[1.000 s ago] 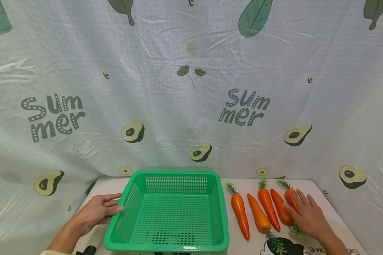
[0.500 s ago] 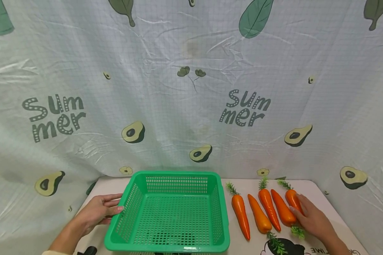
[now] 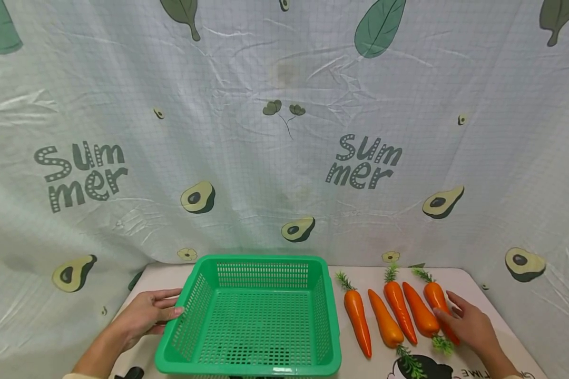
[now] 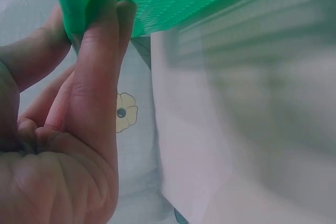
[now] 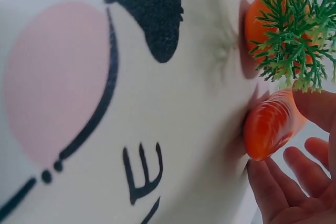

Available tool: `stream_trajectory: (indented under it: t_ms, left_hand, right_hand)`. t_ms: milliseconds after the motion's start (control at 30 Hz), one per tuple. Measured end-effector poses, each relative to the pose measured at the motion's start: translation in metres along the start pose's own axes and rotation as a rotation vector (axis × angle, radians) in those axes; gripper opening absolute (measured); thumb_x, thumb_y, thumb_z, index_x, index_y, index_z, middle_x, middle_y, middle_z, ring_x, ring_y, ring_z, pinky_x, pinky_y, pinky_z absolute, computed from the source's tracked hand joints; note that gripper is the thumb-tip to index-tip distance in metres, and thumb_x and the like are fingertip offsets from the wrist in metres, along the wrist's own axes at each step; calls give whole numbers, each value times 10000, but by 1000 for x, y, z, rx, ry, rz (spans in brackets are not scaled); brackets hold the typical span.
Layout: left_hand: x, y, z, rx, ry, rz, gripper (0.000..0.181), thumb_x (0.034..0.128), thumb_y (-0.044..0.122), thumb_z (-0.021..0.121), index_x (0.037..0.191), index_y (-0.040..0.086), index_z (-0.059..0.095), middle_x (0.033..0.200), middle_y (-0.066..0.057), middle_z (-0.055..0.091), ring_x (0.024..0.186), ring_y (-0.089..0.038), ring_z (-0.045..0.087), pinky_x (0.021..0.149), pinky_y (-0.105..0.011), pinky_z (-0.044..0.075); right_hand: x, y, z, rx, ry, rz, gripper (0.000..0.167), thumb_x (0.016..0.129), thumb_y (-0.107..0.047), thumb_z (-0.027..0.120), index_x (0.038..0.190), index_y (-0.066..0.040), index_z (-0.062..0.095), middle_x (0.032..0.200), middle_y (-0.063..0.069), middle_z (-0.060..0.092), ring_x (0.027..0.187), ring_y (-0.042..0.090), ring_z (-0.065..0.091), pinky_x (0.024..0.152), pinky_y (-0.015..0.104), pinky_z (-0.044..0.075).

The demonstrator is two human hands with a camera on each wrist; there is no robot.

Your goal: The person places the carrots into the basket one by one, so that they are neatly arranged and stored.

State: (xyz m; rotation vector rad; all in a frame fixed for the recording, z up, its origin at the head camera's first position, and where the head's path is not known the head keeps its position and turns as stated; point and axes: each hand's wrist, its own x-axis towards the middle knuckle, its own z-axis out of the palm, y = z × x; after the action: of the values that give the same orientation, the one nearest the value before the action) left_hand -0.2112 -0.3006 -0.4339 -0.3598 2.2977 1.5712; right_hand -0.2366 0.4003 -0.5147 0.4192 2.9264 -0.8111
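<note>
As our left hand (image 3: 144,314) pinches the green basket (image 3: 248,366), our right hand (image 3: 472,329) clasps the rightmost carrot (image 3: 435,296), thumb opposite fingers.

"SUMMER" (image 3: 363,161) on curtain (image 3: 246,158), "TIME" (image 3: 475,372) on table (image 3: 367,276)

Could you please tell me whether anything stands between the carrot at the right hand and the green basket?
Yes: four other carrots lie side by side between the rightmost carrot, by the right hand, and the green basket. The basket's raised wall stands there too.

The basket (image 3: 251,366) is green, the carrots (image 3: 398,308) orange, the pale curtain (image 3: 246,158) avocado-printed.
</note>
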Motion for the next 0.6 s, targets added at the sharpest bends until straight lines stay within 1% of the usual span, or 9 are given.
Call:
stream_trajectory:
  t_ms: [167, 367, 533, 600]
  left_hand:
    - [0, 0, 0, -4, -2, -5, 758, 954, 138, 764, 1572, -70, 378, 1374, -215, 683, 921, -186, 792, 767, -388, 651]
    - [1, 1, 0, 4, 7, -12, 758, 949, 136, 768, 1572, -63, 385, 1361, -200, 696, 904, -183, 793, 751, -381, 649]
    - [0, 2, 0, -1, 6, -15, 756, 952, 134, 765, 1573, -65, 381, 1364, -205, 692, 905, -185, 794, 755, -382, 650]
    - [0, 2, 0, -1, 5, -16, 756, 955, 134, 762, 1574, -66, 378, 1366, -206, 690, 904, -182, 794, 756, -380, 650]
  right_hand:
    - [2, 2, 3, 45, 26, 25, 968, 900, -460, 807, 1500, 165, 376, 1462, 443, 431, 1290, 581, 541, 948, 549, 586]
    - [3, 1, 6, 81, 47, 66, 887, 889, -352, 829, 1443, 211, 428, 1404, 422, 520, 1231, 564, 569, 982, 588, 558]
    - [4, -2, 7, 88, 77, 104, 810, 878, -296, 830, 1403, 211, 478, 1385, 403, 548, 1207, 555, 563, 1007, 617, 524]
    - [3, -3, 7, 89, 92, 118, 777, 872, -284, 833, 1379, 206, 507, 1368, 393, 567, 1191, 550, 560, 993, 621, 518]
